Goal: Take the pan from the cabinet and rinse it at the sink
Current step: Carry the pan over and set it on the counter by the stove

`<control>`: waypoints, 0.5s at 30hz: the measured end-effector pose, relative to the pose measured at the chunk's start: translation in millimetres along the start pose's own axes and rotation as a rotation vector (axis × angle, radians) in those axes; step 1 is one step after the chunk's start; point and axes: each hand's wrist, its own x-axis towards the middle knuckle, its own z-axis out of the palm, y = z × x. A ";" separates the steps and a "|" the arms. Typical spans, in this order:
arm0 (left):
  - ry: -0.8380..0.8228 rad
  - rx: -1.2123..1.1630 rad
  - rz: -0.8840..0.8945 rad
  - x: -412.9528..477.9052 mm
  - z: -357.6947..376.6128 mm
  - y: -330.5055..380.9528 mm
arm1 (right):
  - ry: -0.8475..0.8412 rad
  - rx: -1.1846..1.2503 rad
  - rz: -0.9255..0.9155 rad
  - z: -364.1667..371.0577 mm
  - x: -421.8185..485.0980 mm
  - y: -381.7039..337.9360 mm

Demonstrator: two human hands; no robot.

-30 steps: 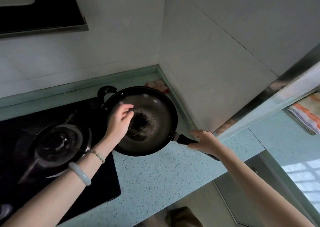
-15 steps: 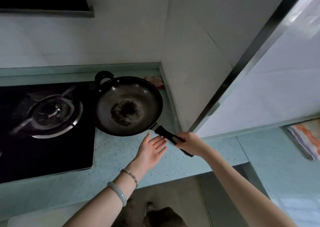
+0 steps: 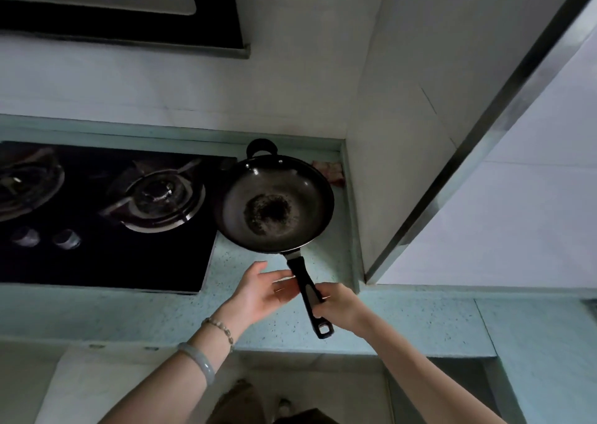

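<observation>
Right hand [image 3: 339,304] has the pan [image 3: 274,204] by its long handle [image 3: 305,286], fingers curled round the lower stretch just above the hang-hole. The left hand [image 3: 261,291] is spread and relaxed right beside the upper handle; whether its fingertips touch it, I can't tell. The pan sits in the corner of the speckled countertop [image 3: 145,313], its left rim over the right edge of the gas hob [image 3: 106,216], near the burner [image 3: 158,197]. I can't say whether the base rests there or hangs just clear. It's out of the cabinet, and no sink is in view, so the carry and the rinse are ahead. On handling, it looks like a rigid dark metal pan with a wide, deep bowl, so I'd judge the weight sits well forward of that one-handed grip and will want to tip it nose-down. The safe answer is a second hold, either higher on the handle or on the small loop handle [image 3: 262,147] at the far rim. There's a rough dark patch in the middle of the bowl. Expect a slicker handle once wet.
</observation>
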 end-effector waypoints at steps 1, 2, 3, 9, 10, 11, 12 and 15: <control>0.005 0.016 0.001 -2.8 -3.1 4.5 | 0.006 0.030 -0.003 7.3 1.4 -2.0; 0.016 0.036 -0.002 -4.8 -6.3 9.1 | 0.006 0.061 -0.007 14.3 2.7 -3.8; 0.020 0.053 -0.006 -6.4 -8.7 13.8 | 0.004 0.096 -0.007 20.3 4.6 -5.5; 0.056 0.169 -0.046 -4.6 -29.5 43.9 | -0.061 0.420 0.030 40.5 7.3 -25.6; 0.059 0.200 -0.057 -5.4 -31.3 48.3 | -0.067 0.481 0.035 42.7 6.9 -28.8; 0.054 0.221 -0.065 -5.5 -33.0 52.3 | -0.079 0.542 0.040 44.6 7.5 -31.1; 0.047 0.238 -0.072 -6.4 -33.5 55.9 | -0.093 0.594 0.049 45.4 7.8 -33.8; 0.029 0.284 -0.076 -8.7 -34.0 66.5 | -0.149 0.686 0.073 45.5 11.3 -39.6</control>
